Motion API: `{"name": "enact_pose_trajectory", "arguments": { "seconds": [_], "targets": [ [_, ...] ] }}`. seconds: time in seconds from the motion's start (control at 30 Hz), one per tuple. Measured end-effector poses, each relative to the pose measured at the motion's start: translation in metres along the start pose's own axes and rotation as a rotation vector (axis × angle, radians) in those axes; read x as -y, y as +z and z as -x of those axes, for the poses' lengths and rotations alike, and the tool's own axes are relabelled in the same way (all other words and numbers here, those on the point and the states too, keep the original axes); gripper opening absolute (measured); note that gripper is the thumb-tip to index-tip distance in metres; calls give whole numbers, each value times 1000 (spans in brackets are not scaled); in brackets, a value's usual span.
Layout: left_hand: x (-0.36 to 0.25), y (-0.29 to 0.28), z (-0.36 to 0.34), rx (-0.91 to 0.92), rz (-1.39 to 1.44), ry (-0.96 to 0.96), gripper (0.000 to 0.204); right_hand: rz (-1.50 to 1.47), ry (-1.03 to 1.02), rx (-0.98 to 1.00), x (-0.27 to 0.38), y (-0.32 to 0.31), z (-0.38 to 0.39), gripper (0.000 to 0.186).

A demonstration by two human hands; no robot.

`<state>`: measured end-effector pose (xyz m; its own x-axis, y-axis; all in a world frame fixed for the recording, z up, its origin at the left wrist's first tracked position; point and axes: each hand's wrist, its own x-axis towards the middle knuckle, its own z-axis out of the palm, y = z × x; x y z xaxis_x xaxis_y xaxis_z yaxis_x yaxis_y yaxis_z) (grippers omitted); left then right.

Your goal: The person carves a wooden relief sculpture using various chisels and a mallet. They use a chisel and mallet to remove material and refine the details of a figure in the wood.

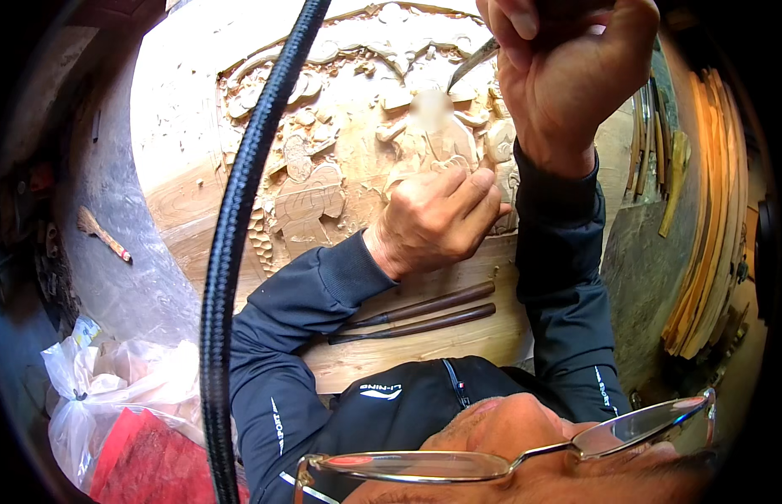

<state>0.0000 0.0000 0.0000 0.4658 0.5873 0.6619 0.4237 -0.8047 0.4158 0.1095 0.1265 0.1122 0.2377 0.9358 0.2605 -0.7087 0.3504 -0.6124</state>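
Note:
A wooden panel (357,227) carved in relief lies in front of me, with wood chips scattered in its hollows. My left hand (441,214) rests on the near part of the carving, its fingers curled closed; anything inside them is hidden. Raised at the upper right, my right hand (567,76) is closed round a carving chisel (473,65). The chisel's dark blade slants down to the left toward the relief, while its handle is mostly hidden. Between my body and the carving lie two slim tools with dark wooden handles, an upper one (441,301) and a lower one (433,324).
A thick black braided cable (256,160) crosses the view. On the left are a small brush (103,233), a clear plastic bag (80,395) and something red (155,462). Several long tools (651,143) lie to the right, beside stacked wooden boards (706,218).

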Motion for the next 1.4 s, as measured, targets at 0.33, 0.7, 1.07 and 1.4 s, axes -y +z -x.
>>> {"name": "enact_pose_trajectory", "arguments": {
  "seconds": [0.33,0.7,1.07,1.4],
  "targets": [
    [-2,-2,-1,26,-12,-8,17,192,5,-88,12,12,2,55],
    [-5,-5,-6,56,-20,-31,10,271,-46,-55,-8,-3,22,59],
    [1,-2,0,-23,8,-44,12,594,23,144,-10,-44,25,67],
    [-2,-4,-9,-135,118,-67,47,729,-461,332,47,-31,34,47]
  ]
}}
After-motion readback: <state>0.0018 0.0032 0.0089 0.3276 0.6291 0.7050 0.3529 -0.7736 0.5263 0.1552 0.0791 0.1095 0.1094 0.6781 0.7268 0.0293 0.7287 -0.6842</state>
